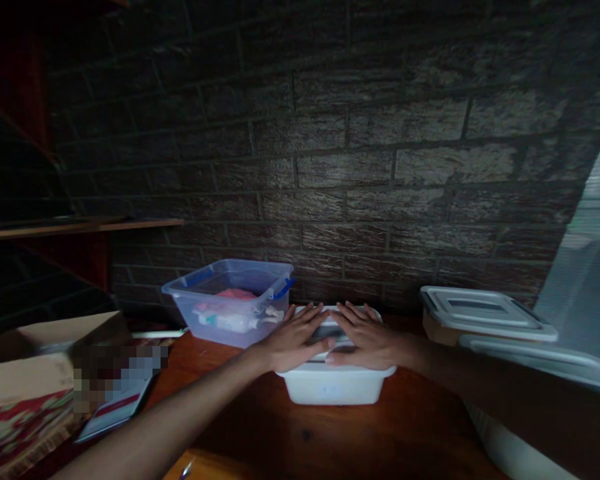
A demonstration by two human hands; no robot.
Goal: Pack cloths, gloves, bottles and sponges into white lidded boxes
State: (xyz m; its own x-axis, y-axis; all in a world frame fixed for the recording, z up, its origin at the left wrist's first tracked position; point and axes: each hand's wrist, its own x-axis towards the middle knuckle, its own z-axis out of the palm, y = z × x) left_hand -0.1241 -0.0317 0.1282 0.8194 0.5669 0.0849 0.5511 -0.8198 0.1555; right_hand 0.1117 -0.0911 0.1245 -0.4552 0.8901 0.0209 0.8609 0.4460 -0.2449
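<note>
A white plastic storage box [335,388] with a lid [336,330] stands on the wooden table, close to the brick wall. Flat on the left half of the lid lies my left hand [297,339], fingers stretched forward. My right hand [364,337] rests the same way on the right half, its thumb near the left thumb. Both palms touch the lid and hide much of it. Just left of the box sits a clear bluish plastic bin [230,303] without a lid, holding a white bottle [230,323] and something pink [236,293].
Two lidded containers, one behind [485,312] and one nearer [545,360], stand on the right. An open cardboard box [70,333] and a flat printed item [117,403] lie at left. A wooden shelf [80,229] juts out above them. The table [300,433] extends toward me.
</note>
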